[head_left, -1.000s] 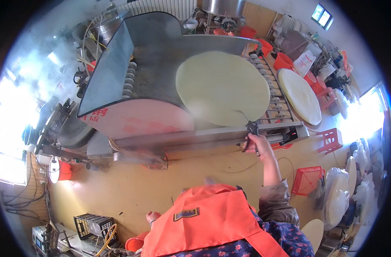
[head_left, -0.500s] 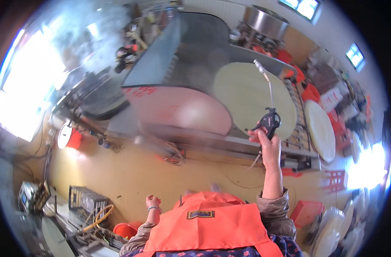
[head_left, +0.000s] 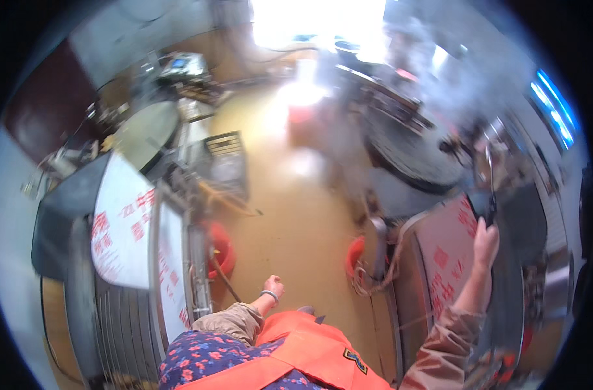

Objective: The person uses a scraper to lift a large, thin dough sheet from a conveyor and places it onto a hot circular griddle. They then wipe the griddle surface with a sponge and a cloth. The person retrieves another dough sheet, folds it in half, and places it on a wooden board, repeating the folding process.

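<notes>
My right hand (head_left: 485, 242) is closed around the handle of a black air blow gun (head_left: 492, 209), whose long thin metal nozzle points up and away. It is held over a machine at the right, beside a pale panel (head_left: 441, 260) with red print. My left hand (head_left: 273, 286), a band at its wrist, hangs low over the floor in front of me. Its fingers are curled in, and nothing shows in them. I wear an orange apron (head_left: 303, 344).
Steam rises near a large round dark plate (head_left: 413, 156) at the far right. To the left stands another machine with a white panel (head_left: 124, 227), a black crate (head_left: 226, 162) and a red bucket (head_left: 222, 250). A second red bucket (head_left: 353, 253) sits by the right machine. Tan floor (head_left: 290, 234) runs between.
My view has swung to the left, so the big pale sheet on the right machine is out of sight. My right hand still grips the blow gun, now farther right in view.
</notes>
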The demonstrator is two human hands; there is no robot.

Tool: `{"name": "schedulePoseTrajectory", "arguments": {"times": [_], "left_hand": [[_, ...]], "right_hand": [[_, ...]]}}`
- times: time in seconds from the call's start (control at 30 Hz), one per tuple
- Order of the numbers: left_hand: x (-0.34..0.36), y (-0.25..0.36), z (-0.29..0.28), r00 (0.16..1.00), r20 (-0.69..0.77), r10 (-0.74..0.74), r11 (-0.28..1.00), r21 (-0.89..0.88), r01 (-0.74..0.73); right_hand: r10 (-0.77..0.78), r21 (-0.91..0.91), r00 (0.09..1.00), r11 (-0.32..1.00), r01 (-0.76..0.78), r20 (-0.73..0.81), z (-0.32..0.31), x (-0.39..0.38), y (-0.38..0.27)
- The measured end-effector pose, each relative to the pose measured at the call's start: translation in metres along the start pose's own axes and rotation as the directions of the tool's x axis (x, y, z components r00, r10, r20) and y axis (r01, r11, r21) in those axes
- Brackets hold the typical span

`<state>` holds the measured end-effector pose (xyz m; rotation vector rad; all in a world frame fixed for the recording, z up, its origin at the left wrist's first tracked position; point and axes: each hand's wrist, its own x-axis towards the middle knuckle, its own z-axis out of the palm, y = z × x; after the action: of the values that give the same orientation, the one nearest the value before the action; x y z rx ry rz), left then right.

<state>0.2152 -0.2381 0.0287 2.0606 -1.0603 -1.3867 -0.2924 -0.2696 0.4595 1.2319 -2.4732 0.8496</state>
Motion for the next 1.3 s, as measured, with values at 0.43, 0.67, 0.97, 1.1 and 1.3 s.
{"name": "schedulePoseTrajectory", "arguments": {"times": [0.43,0.67,0.97,1.1,1.3], "left_hand": [[-0.081,-0.023,-0.043,0.89,-0.324,-0.321,0.922,-0.324,0.214],[-0.079,-0.02,-0.068,0.872,-0.376,-0.315,0.922,-0.338,0.187],[0.014,0.081,-0.109,0.953,-0.279,-0.12,0.917,-0.399,-0.001],[0.074,0.137,-0.141,0.984,-0.18,-0.002,0.888,-0.452,-0.08],[0.143,0.209,-0.182,0.993,-0.097,0.07,0.818,-0.565,-0.112]], "right_hand": [[-0.017,-0.315,0.975,0.945,0.088,0.223,0.021,0.019,-0.022],[-0.233,-0.386,0.955,0.91,0.148,-0.183,0.007,0.005,-0.028],[-0.448,0.578,0.887,0.698,0.423,-0.109,0.105,-0.074,-0.191],[-0.524,0.464,0.765,0.82,0.336,0.373,0.209,-0.077,-0.243],[-0.532,0.499,0.702,0.818,0.284,0.473,0.29,-0.056,-0.271]]}}
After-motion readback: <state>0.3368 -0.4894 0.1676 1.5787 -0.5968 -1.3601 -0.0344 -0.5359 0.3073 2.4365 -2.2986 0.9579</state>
